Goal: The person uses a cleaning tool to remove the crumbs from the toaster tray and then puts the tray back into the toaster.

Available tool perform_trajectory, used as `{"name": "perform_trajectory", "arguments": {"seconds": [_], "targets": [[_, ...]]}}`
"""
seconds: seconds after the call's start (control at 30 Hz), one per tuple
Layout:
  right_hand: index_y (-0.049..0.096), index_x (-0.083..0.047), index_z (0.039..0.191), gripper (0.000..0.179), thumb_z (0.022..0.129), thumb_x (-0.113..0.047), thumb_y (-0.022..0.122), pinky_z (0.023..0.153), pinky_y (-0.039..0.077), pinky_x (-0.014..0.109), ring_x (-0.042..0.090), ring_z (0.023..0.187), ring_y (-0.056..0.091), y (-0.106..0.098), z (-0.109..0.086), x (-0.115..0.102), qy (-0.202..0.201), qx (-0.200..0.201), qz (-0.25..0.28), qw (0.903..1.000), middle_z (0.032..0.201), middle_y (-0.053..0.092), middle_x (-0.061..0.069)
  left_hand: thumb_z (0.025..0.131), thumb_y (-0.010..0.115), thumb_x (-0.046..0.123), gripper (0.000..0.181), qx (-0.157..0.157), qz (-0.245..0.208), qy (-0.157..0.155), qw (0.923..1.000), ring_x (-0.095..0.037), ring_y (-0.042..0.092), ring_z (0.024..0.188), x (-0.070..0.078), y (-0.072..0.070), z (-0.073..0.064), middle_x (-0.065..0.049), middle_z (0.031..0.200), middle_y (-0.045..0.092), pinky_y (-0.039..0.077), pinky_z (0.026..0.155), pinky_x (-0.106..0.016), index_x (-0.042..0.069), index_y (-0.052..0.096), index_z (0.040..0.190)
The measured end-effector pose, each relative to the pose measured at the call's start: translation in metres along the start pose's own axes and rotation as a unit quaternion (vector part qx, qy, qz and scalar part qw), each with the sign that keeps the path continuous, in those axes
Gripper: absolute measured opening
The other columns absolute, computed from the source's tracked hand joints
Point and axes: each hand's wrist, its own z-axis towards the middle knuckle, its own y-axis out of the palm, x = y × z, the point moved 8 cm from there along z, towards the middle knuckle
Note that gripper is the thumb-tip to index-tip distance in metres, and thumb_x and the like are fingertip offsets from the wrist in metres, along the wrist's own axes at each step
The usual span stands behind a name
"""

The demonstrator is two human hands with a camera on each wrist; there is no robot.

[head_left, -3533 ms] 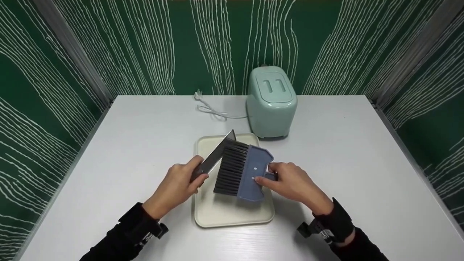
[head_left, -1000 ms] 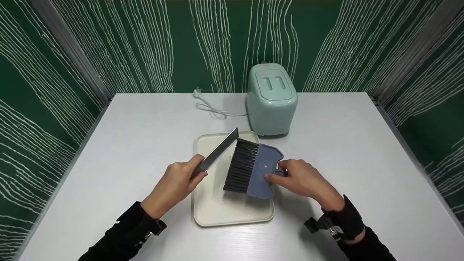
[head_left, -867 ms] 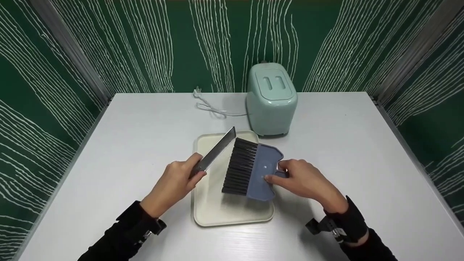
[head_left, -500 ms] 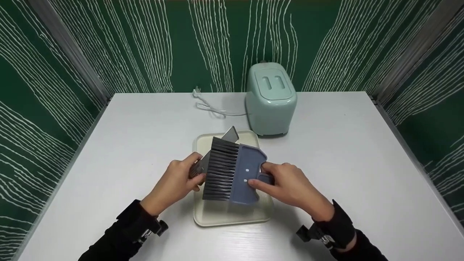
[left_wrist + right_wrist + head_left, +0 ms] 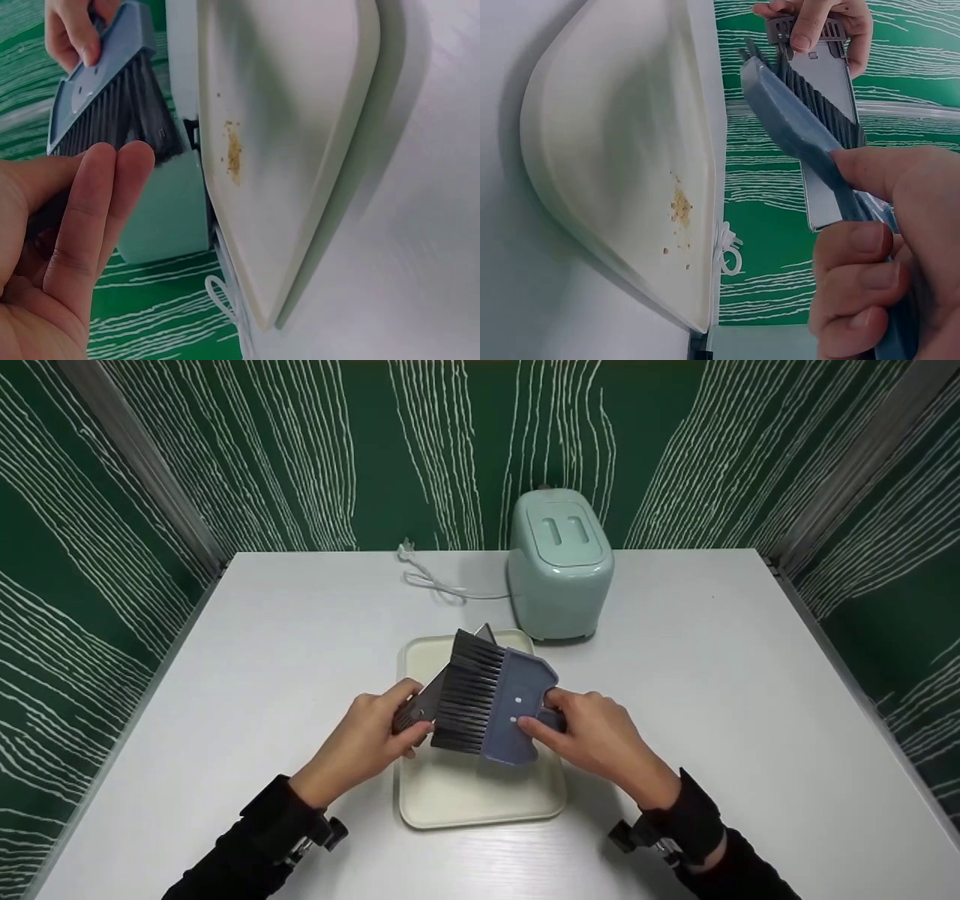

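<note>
My left hand (image 5: 364,735) grips the slotted end of a flat metal crumb tray (image 5: 819,204), which is held up at a slant. In my right hand (image 5: 604,735) is the handle of a blue-grey hand brush (image 5: 517,701) with long black bristles (image 5: 469,697). The bristles lie across the crumb tray's face and hide most of it in the head view. Beneath both, a cream serving tray (image 5: 480,802) rests on the table. Brown crumbs (image 5: 680,208) lie in a small heap on it, with a few scattered grains around.
A mint-green toaster (image 5: 562,585) stands behind the cream tray's right back corner. Its white cord and plug (image 5: 431,581) lie to its left on the white table (image 5: 712,660). Green panels with white lines (image 5: 450,457) enclose the back and sides.
The brush swept left from beside the crumb tray to across it, then shifted slightly up and right. The crumb tray's face has turned more toward the head camera; both grips remain.
</note>
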Motion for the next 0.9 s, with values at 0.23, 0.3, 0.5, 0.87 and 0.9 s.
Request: {"name": "perform_trajectory", "arguments": {"seconds": [0.23, 0.3, 0.5, 0.87, 0.9], "targets": [[0.054, -0.019, 0.076, 0.043, 0.097, -0.05, 0.076, 0.054, 0.029, 0.031, 0.014, 0.06, 0.044, 0.0, 0.0, 0.011, 0.033, -0.033, -0.021, 0.9987, 0.064, 0.042, -0.007, 0.099, 0.076, 0.007, 0.023, 0.024, -0.011, 0.002, 0.9996, -0.01, 0.075, 0.06, -0.002, -0.009, -0.001, -0.005, 0.082, 0.077, 0.06, 0.056, -0.022, 0.006, 0.063, 0.118], [0.055, -0.019, 0.077, 0.043, 0.097, -0.051, 0.075, 0.054, 0.029, 0.031, 0.014, 0.061, 0.044, -0.003, -0.001, 0.013, 0.036, -0.042, -0.018, 0.9983, 0.065, 0.042, -0.007, 0.099, 0.077, 0.007, 0.023, 0.032, -0.009, -0.001, 0.9994, -0.01, 0.074, 0.059, -0.003, -0.011, -0.001, -0.004, 0.08, 0.076, 0.06, 0.056, -0.022, 0.007, 0.063, 0.118], [0.054, -0.018, 0.077, 0.043, 0.098, -0.051, 0.073, 0.055, 0.028, 0.028, 0.01, 0.059, 0.039, -0.01, -0.004, 0.01, 0.023, -0.054, 0.029, 0.9979, 0.064, 0.039, -0.008, 0.099, 0.078, 0.008, 0.025, 0.043, -0.004, -0.017, 0.9989, -0.009, 0.074, 0.059, -0.006, -0.013, -0.001, -0.004, 0.08, 0.076, 0.06, 0.056, -0.021, 0.007, 0.062, 0.118], [0.055, -0.02, 0.074, 0.042, 0.095, -0.05, 0.076, 0.054, 0.031, 0.025, 0.006, 0.059, 0.043, 0.015, -0.011, -0.011, -0.038, -0.103, 0.027, 0.9936, 0.062, 0.041, -0.012, 0.099, 0.079, 0.014, 0.025, 0.041, 0.026, -0.001, 0.9988, -0.007, 0.072, 0.058, -0.001, -0.01, 0.0, -0.001, 0.077, 0.074, 0.057, 0.056, -0.02, 0.01, 0.064, 0.118], [0.055, -0.02, 0.074, 0.041, 0.095, -0.049, 0.077, 0.054, 0.031, 0.026, 0.007, 0.059, 0.044, 0.015, -0.01, -0.009, -0.03, -0.103, 0.023, 0.994, 0.063, 0.042, -0.011, 0.099, 0.079, 0.014, 0.025, 0.042, 0.03, 0.003, 0.9987, -0.007, 0.073, 0.058, -0.001, -0.01, 0.0, -0.001, 0.077, 0.074, 0.057, 0.056, -0.02, 0.01, 0.064, 0.119]]}}
